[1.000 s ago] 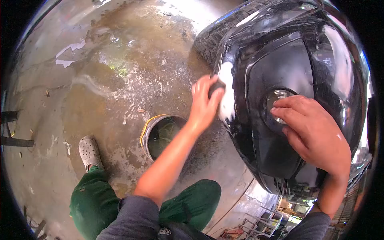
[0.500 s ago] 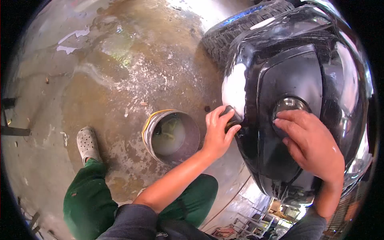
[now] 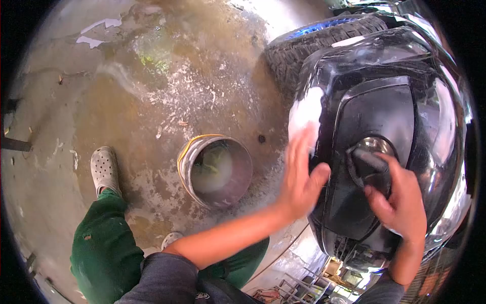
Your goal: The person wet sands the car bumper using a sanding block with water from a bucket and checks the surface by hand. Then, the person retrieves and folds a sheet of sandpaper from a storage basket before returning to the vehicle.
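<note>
A glossy black motorcycle fuel tank (image 3: 374,106) with a matte middle panel fills the right side. My right hand (image 3: 402,197) holds a dark grey, flexible-looking pad (image 3: 372,161) beside the round metal filler cap (image 3: 377,145), pinched between thumb and fingers. It partly covers the cap. Whether the pad is a sponge or folded sandpaper is unclear. My left hand (image 3: 301,177) is at the tank's left side, fingers stretched out and thumb apart, blurred by motion. Nothing shows in it, and contact with the tank cannot be made out.
A bucket (image 3: 185,167) with a yellow rim and cloudy water stands on the wet, stained concrete floor (image 3: 152,121), left of the tank. A knobbly tyre (image 3: 304,55) with a blue rim lies beyond. Below are my clog (image 3: 104,169) and a metal rack (image 3: 309,291).
My left hand has let go of the dark pad at the tank's edge and spread its fingers. A similar pad now shows in my right hand. The view has shifted slightly.
</note>
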Demonstrator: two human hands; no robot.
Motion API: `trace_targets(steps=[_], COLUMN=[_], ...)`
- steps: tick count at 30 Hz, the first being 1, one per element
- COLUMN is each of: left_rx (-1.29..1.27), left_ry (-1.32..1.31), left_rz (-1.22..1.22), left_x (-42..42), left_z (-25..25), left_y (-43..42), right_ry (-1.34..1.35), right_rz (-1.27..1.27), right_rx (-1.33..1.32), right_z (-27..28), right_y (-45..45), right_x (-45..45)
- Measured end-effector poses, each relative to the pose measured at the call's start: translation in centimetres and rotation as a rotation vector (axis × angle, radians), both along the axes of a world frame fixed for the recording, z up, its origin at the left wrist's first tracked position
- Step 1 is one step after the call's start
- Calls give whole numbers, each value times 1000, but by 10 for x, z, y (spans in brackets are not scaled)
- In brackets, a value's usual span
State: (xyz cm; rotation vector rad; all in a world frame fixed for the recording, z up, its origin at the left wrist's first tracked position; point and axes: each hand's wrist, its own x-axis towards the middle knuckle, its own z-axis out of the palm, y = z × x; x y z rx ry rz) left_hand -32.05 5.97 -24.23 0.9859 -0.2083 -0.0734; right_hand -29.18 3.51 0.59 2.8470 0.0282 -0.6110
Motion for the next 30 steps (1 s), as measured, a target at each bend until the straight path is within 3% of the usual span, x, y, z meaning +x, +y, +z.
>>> trace_targets(steps=[3, 6, 12, 14, 21, 30], left_rx=[332, 360, 197, 132, 274, 293], left_ry=[-120, -166, -57, -45, -149, -188], left_rz=[-100, -25, -210, -207, -3, -34], left_x=[0, 33, 129, 129, 60, 2], left_z=[-35, -38, -53, -56, -63, -67], left_y=[-40, -59, -88, -87, -74, -66], right_ry=[-103, -143, -177, -175, -154, -118], right_rz=[-64, 14, 59, 65, -19, -41], right_rx=[-15, -60, -117, -128, -87, -32], right_z=[2, 5, 11, 12, 3, -5], right_y=[-7, -9, -10, -12, -8, 1], right_x=[0, -3, -6, -4, 1, 0])
